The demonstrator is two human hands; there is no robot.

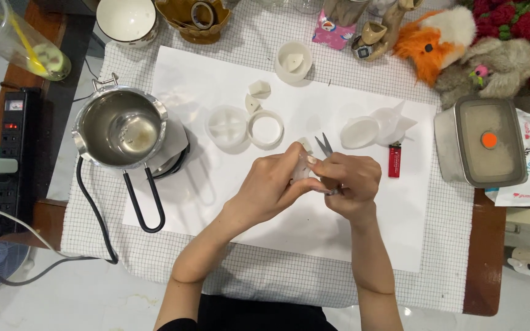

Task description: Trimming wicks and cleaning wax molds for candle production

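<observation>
We bend both arms in over the white paper sheet [228,86]. Our left hand [271,184] pinches a small white wax piece [302,168]. Our right hand [351,184] grips little scissors [324,144], tips up. The worktop [486,257] has a checked cloth [265,276] and a metal pot [121,127].

Bright, even overhead light is seen throughout. Soft, faint shadows are cast beneath the left hand [271,184] and right hand [351,184]. Glare is caught inside the steel pot [121,129] to their left. Slight blur is noted at the frame edges.
</observation>
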